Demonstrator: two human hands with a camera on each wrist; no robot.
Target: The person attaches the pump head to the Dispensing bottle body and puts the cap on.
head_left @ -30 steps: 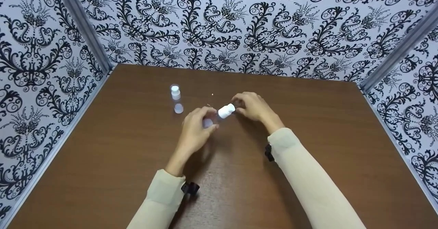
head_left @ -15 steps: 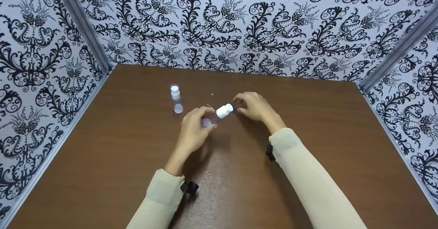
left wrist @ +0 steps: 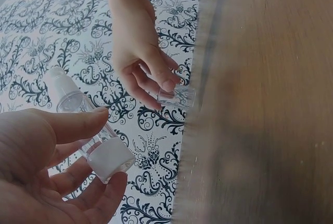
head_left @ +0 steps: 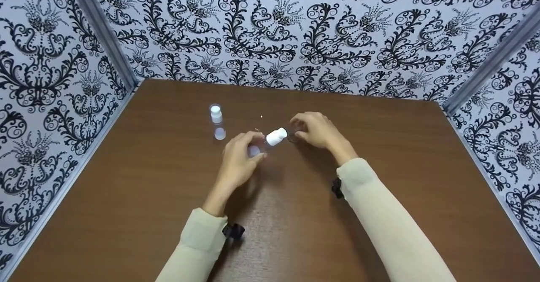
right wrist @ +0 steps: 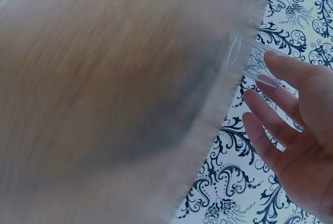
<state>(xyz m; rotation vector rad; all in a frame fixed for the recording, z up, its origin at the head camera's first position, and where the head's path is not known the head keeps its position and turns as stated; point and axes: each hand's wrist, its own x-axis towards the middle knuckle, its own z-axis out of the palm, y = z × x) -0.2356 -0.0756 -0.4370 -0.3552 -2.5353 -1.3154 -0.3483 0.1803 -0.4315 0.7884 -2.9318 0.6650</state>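
Observation:
My left hand (head_left: 241,159) grips a clear pump bottle (left wrist: 110,157) with a white pump top (head_left: 276,136), its body tilted so the top points up and to the right. Thumb and fingers lie round the bottle's see-through body. Just right of it, my right hand (head_left: 318,131) pinches a clear cap (right wrist: 255,60) between thumb and fingers. That cap, also visible in the left wrist view (left wrist: 176,95), is apart from the bottle, its round open end facing the pump. In the head view the cap is hard to make out.
A second clear bottle with a white pump (head_left: 216,115) stands on the brown table (head_left: 168,181), left of and beyond my left hand. Small white specks (head_left: 261,116) lie behind the hands. Patterned walls (head_left: 270,33) enclose the table's back and sides.
My right hand has drawn slightly to the right with the cap, widening the gap to the pump top. The left hand and its bottle have shifted slightly left.

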